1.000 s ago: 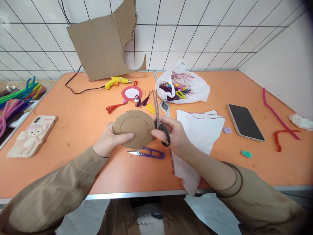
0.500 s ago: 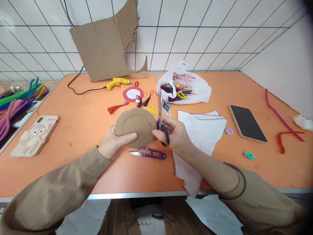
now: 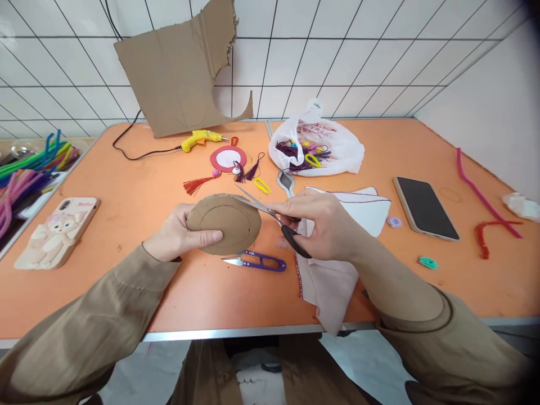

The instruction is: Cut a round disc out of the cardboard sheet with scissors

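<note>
Fingers of the left hand (image 3: 171,232) are pinching a cardboard disc (image 3: 232,220), thumb on top, just left of frame centre. The right hand (image 3: 331,225) is gripping scissors (image 3: 270,211), blades parted at the disc's upper-right rim, perhaps risking a gouge if the disc twists.

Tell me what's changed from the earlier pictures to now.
The right hand has moved to the right, and its scissors have swung from pointing toward the wall to pointing left, blades at the upper right edge of the cardboard disc. The disc and the left hand have shifted slightly left. Neither hand has let go. The glue gun, purple snips and plastic bag stayed put.
</note>
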The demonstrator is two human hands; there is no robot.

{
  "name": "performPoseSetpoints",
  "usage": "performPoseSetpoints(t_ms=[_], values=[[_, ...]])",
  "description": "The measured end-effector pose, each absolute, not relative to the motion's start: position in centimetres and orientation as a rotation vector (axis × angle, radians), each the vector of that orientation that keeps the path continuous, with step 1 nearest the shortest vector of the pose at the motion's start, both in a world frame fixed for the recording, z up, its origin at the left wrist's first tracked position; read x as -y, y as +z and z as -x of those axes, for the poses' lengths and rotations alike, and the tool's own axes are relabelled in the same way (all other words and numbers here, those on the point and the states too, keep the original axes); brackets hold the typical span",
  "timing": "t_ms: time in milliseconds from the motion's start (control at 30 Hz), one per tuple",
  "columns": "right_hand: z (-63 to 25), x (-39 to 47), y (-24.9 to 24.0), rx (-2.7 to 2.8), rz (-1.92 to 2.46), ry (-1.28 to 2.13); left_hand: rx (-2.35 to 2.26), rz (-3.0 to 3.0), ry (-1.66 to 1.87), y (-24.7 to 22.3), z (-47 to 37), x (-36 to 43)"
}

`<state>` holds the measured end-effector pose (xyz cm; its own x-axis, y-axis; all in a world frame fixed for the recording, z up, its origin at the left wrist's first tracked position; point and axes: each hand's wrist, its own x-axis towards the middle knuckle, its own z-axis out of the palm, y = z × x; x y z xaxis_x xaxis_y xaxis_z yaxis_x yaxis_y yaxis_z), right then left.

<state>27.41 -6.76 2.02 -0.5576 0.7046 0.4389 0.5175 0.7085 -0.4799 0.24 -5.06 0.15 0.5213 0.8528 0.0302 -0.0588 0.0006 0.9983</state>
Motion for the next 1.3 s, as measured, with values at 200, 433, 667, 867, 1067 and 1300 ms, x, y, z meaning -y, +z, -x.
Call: performPoseSetpoints(t_ms=[200, 433, 667, 867, 1067, 1300], values=[[-27.79, 6.94, 1.73, 2.381, 0.888, 0.203, -0.715, -1.409, 0.753, 0.76, -0.27, 5.11], [-27.85, 7.24, 2.14, 2.427, 0.87, 0.204, -0.648, -1.38, 0.691, 0.66, -0.08, 5.15], [-27.98, 7.15, 2.01, 2.466, 0.884, 0.296, -0.641, -1.372, 0.658, 0.54, 0.08, 4.95], [-27.99, 7.13, 2.13, 2.487, 0.889, 0.4, -0.687, -1.374, 0.635, 0.18, 0.47, 4.65], [-28.0, 7.21, 2.23, 2.493, 0.886, 0.44, -0.715, -1.386, 0.601, 0.21, 0.63, 4.63], [-28.04, 7.23, 2.42, 2.51, 0.871, 0.467, -0.694, -1.362, 0.588, 0.34, 0.51, 4.66]])
